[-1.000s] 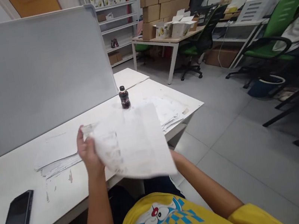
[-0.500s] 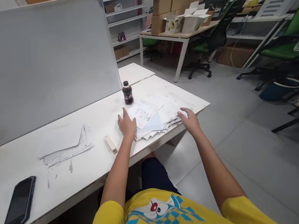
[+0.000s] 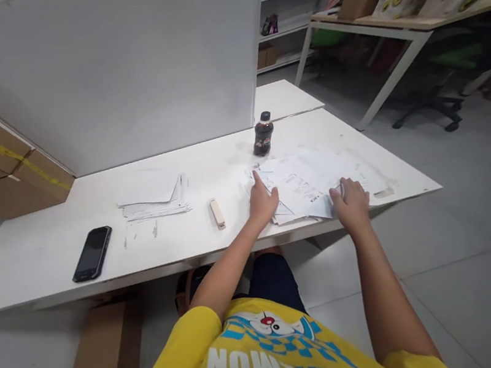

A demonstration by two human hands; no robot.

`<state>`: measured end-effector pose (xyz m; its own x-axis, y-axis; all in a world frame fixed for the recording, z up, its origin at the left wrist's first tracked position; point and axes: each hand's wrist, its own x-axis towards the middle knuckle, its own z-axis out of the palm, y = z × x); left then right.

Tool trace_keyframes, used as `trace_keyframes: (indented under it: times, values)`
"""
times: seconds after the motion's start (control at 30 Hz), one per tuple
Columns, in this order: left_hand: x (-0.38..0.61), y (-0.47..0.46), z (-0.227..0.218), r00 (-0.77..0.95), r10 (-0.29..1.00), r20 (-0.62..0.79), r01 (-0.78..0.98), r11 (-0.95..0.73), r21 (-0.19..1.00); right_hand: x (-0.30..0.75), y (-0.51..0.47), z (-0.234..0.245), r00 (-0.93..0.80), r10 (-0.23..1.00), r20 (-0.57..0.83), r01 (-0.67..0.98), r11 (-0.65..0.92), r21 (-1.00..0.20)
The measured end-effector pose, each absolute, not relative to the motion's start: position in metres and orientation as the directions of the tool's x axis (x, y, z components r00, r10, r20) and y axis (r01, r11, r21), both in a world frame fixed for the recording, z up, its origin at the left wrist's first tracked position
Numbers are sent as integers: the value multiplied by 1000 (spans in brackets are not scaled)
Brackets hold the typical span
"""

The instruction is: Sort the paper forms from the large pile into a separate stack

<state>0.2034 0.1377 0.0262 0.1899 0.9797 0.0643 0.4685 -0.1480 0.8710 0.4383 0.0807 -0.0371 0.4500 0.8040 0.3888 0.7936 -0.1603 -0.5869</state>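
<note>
A loose stack of printed papers (image 3: 297, 187), with a pale blue sheet among them, lies near the front edge of the white table (image 3: 220, 172). My left hand (image 3: 263, 201) rests against the stack's left side, index finger stretched out and thumb apart. At the right side my right hand (image 3: 353, 203) has its fingers bent over the edge of the papers, thumb toward the sheets. Left of my left hand lies a cream-coloured stapler (image 3: 217, 213). A small bottle of dark drink (image 3: 262, 134) with a black cap stands upright behind the stack.
A second pile of papers (image 3: 156, 207), one corner curled up, lies further left, with a black phone (image 3: 92, 253) near it. A grey-white partition (image 3: 139, 70) borders the table's back. Cardboard boxes (image 3: 4, 160) stand at the left; another desk (image 3: 369, 24) is behind right.
My right hand has moved inward along with the papers' right edge, so the stack looks narrower and neater. My left hand stays at its left side. The view has turned left.
</note>
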Motion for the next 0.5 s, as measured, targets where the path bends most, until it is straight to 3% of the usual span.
trace_keyframes:
  times: [0.2, 0.37, 0.5]
  values:
    - [197, 97, 21, 368, 912, 183, 466, -351, 812, 428, 67, -27, 482, 729, 486, 846, -243, -474]
    - [83, 128, 38, 113, 938, 328, 658, -319, 683, 416, 55, -3, 463, 645, 608, 866, -183, -465]
    - [-36, 165, 45, -49, 937, 345, 899, -109, 425, 386, 44, 15, 341, 607, 718, 899, 12, -437]
